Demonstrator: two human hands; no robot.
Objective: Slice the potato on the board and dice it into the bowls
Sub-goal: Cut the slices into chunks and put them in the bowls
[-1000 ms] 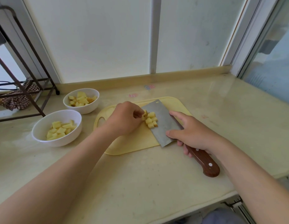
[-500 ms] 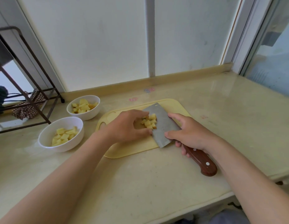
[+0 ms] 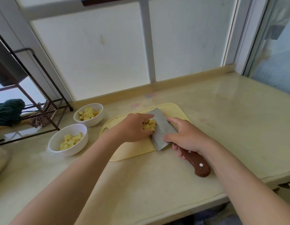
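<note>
A pale yellow cutting board [image 3: 132, 150] lies on the counter. A small heap of diced potato [image 3: 150, 125] rests against the flat of a cleaver [image 3: 160, 129], whose brown wooden handle [image 3: 196, 163] points toward me. My right hand [image 3: 186, 137] grips the cleaver where blade meets handle, index finger along the blade. My left hand [image 3: 132, 128] cups the cubes from the left, pressing them against the blade. Two white bowls stand left of the board: the near bowl [image 3: 68, 142] and the far bowl [image 3: 88, 114], both holding potato cubes.
A dark metal rack [image 3: 37, 101] stands at the far left with patterned cloth [image 3: 41, 118] and a green bundle [image 3: 8, 111] beneath it. Frosted window panels rise behind the counter. The counter's front edge [image 3: 181, 213] runs below my forearms.
My left hand has opened from a fist and spread around the potato cubes, gathering them against the blade. The cleaver stays nearly in place. My head has tilted up slightly.
</note>
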